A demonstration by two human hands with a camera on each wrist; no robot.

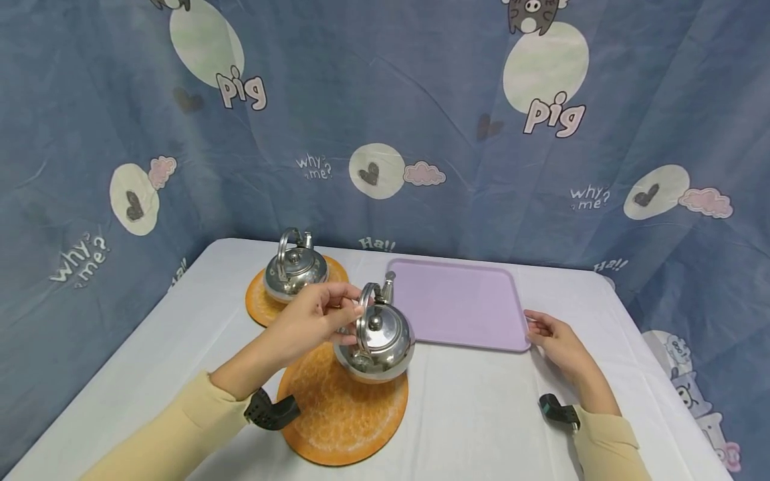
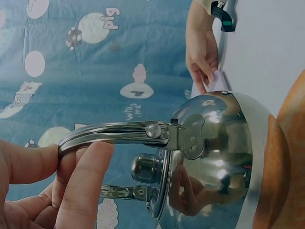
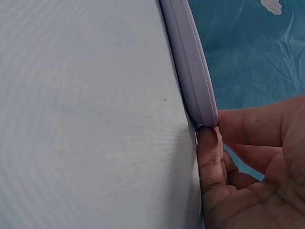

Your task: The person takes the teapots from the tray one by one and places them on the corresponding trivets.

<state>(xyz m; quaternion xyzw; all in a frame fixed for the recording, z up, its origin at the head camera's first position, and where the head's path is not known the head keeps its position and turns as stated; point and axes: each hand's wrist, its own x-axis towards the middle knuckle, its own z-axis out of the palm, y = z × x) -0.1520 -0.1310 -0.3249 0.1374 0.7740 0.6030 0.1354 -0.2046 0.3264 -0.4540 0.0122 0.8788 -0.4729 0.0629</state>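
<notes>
My left hand (image 1: pixel 315 315) grips the arched metal handle of a shiny steel kettle (image 1: pixel 388 347), thumb and fingers round the handle's top. The kettle is close over the far right edge of a round orange mat (image 1: pixel 343 421), its spout pointing toward the back. In the left wrist view the kettle's handle (image 2: pixel 114 132) and knobbed lid (image 2: pixel 144 168) show beside the fingers. My right hand (image 1: pixel 559 344) pinches the near right corner of a light purple tray (image 1: pixel 457 304). In the right wrist view the thumb is at the tray's rim (image 3: pixel 202 90), with a finger beneath it.
A second steel kettle (image 1: pixel 296 272) stands on another round orange mat (image 1: pixel 257 306) at the back left. White cloth covers the table (image 1: pixel 475 414). A blue printed curtain (image 1: pixel 457 200) hangs behind it and along the sides.
</notes>
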